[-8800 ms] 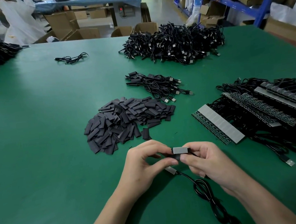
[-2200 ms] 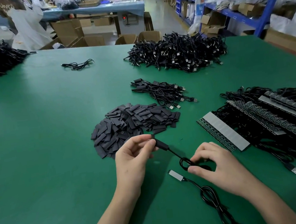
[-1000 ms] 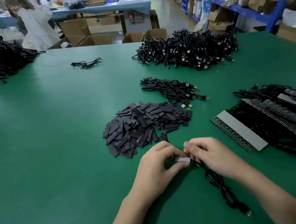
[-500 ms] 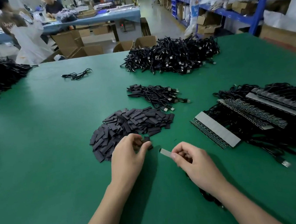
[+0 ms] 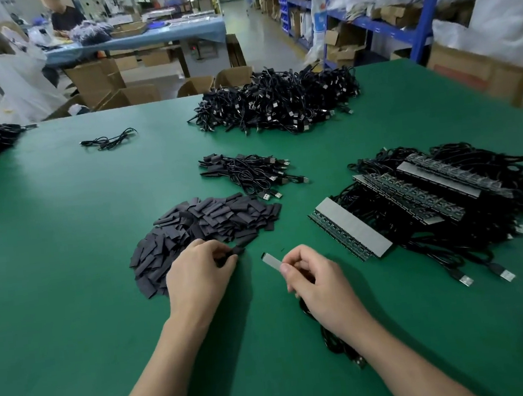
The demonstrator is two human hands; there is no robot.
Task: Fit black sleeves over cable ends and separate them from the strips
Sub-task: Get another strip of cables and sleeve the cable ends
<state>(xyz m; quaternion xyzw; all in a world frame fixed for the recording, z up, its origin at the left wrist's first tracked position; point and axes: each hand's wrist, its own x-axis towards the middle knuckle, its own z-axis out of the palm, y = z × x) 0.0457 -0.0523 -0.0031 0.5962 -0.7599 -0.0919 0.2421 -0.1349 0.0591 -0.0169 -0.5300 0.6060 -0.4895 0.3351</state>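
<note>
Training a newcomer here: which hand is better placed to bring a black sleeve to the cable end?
Left. The left hand pinches a sleeve beside the pile; the right hand holds the cable end.

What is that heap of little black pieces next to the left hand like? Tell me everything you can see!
The heap of black sleeves is made of many small, flat, dark grey-black rectangles, matte like soft plastic or rubber. They lie loose and overlapping, pointing every way, spread wide on the green table. The left hand lies over the heap's near edge, and its fingertips pinch one sleeve there.
</note>
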